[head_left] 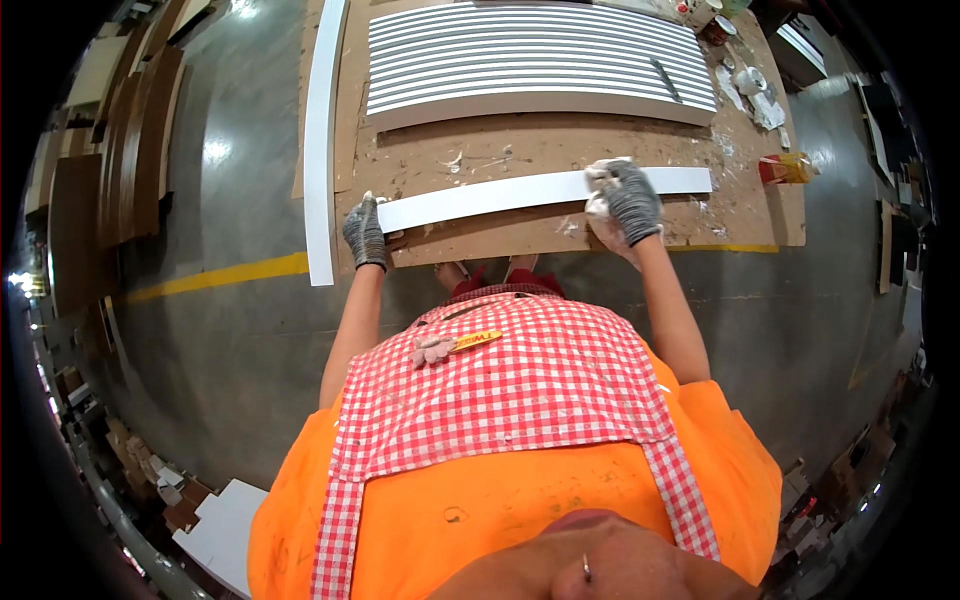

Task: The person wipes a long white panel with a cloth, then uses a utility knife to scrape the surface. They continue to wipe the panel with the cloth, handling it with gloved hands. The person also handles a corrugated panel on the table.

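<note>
A long narrow white strip (490,195) lies crosswise near the front edge of the cardboard-covered table (560,232). My left hand (365,234), in a grey knit glove, grips the strip's left end. Toward its right end, my gloved right hand (632,203) is closed on a crumpled white cloth (602,180) pressed against the strip's upper face. The right fingers are partly hidden by the cloth and the hand's back. Beyond the strip sits a neat stack of similar white-edged strips (530,60), with a dark slim tool (666,80) lying on its right part.
Another long white strip (320,150) runs lengthwise along the table's left side. At the right are a red and yellow bottle (788,168), a white roll (750,80) and several cans (718,30). Brown boards (130,150) stand beyond the aisle at left.
</note>
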{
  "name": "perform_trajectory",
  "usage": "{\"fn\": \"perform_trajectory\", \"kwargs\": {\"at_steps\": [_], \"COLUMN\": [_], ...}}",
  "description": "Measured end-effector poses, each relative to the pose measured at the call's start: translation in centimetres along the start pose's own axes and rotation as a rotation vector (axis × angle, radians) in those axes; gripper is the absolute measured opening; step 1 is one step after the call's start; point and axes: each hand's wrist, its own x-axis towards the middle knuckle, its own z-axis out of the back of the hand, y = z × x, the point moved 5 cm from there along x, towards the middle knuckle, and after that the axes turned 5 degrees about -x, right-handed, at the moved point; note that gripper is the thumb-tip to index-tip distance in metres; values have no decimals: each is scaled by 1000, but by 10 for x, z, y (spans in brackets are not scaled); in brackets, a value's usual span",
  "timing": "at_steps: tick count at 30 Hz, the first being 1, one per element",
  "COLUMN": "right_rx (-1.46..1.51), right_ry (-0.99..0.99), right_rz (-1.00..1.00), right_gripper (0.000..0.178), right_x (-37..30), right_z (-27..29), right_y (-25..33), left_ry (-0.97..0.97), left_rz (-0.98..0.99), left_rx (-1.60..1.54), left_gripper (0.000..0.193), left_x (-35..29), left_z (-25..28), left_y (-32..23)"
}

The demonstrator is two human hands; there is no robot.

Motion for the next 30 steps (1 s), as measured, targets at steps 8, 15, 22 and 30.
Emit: {"fn": "perform_trajectory", "kwargs": {"at_steps": [8, 15, 22, 30], "right_rx": [79, 625, 445, -224], "right_ry": [497, 579, 259, 7], "right_rz": [362, 30, 452, 733], "right_gripper": [37, 27, 24, 25], "right_x": [-80, -58, -27, -57], "right_z": [-110, -1, -1, -96], "right_y": [123, 110, 214, 239], "left_ry": [440, 648, 580, 517], "left_rz": [29, -122, -321, -344], "left_rx": [-172, 3, 265, 437], "left_gripper": [46, 66, 40, 33], "left_x": [2, -68, -62, -61], "left_z": [17, 19, 20, 22], "left_y": [1, -92, -94, -90]}}
